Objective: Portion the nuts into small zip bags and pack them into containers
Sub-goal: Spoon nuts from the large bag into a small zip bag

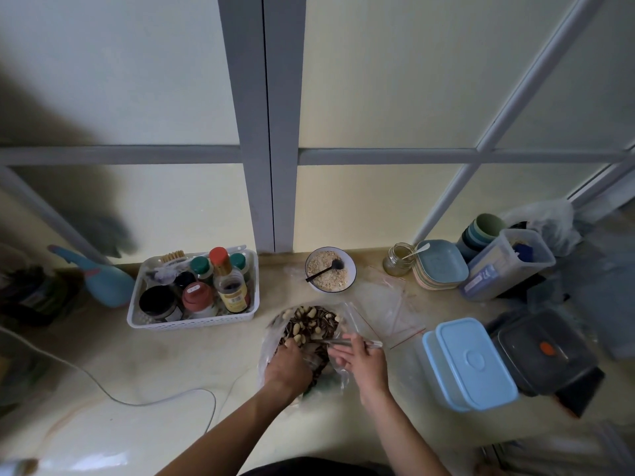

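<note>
A large clear bag of mixed nuts (311, 322), pale peanuts and dark striped seeds, lies open on the counter in front of me. My left hand (287, 367) is down inside it, fingers curled among the nuts. My right hand (360, 360) pinches the mouth of a small clear zip bag (354, 344) beside the big bag. More small zip bags (388, 305) with red strips lie flat to the right. A light blue lidded container (470, 364) stands further right, next to a dark lidded container (543, 352).
A white basket of bottles and jars (194, 290) stands at the left. A bowl of crumbs with a black spoon (330, 269) sits at the back. Stacked plates (441, 266), cups, a jar and a tall clear tub crowd the back right. A white cable (137, 401) crosses the counter.
</note>
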Motion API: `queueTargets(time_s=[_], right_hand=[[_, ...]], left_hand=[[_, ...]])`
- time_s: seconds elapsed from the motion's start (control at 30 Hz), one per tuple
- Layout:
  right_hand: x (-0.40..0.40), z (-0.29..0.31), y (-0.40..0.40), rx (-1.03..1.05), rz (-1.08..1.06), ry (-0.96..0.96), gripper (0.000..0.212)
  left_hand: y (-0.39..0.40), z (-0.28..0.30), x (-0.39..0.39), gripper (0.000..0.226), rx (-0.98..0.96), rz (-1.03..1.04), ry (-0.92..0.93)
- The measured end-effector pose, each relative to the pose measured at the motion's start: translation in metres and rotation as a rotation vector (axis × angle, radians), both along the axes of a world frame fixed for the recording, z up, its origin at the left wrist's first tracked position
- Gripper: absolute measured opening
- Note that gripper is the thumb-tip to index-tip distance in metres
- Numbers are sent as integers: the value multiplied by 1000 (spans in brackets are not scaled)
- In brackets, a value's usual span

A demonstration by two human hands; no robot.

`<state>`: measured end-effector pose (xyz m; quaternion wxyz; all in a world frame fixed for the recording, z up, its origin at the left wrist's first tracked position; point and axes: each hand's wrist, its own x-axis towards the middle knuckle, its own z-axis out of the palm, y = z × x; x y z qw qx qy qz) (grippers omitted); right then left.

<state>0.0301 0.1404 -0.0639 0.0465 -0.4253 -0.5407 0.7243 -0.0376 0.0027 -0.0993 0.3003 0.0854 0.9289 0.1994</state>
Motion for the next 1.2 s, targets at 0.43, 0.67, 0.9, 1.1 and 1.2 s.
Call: queueTargets(time_s=[0.43,0.67,0.9,1.1,1.2], right_hand=[[-3,15,17,173,1,-35,36],[3,41,39,269,19,-36,36],[10,56,45,322,70,-34,34],[9,63,45,340,111,-16,36],[6,64,45,388,165,-8,36]], left_hand=[[-1,6,-1,68,80,101,-7],[-8,-69,-33,72,217,212,-107],[3,14,-25,70,354,184,-66],[2,19,-26,67,337,137,-23],[0,17,-26,71,328,116,21]])
